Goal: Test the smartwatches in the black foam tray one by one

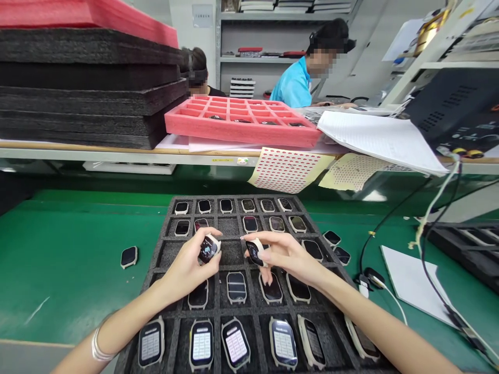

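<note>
A black foam tray (177, 319) divided into compartments holds several square watches with light frames. Over its middle, my left hand (195, 259) grips a watch (208, 249) by its edges, its lit screen facing up. To the right, my right hand (284, 252) pinches a second watch (255, 252), tilted, with its screen lit. The two watches are apart. In the front row, several watches, such as one (201, 344), show white screens; the other screens are mostly dark.
One watch (129, 256) lies on the green table (78, 228) at left, two more (332, 238) right of the tray. Cables (423, 254) and white paper (417, 283) lie at right. A shelf behind bears a red foam tray (241, 130) and stacked black foam (86, 104). Two people are beyond.
</note>
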Demonstrator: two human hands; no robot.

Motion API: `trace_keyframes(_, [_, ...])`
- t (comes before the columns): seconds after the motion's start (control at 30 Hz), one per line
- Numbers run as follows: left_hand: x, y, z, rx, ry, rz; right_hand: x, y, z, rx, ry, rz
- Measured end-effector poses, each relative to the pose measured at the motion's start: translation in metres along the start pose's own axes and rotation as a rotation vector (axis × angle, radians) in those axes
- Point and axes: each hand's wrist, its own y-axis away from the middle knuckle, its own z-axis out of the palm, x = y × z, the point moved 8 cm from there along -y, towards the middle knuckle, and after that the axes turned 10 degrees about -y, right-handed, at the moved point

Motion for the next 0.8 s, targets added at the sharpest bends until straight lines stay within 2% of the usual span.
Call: trace_keyframes(0.8, [0.0035,0.0029,-0.0025,0.007,-0.038,0.033,0.0001,0.0024,0.001,0.022,0.074,0.016])
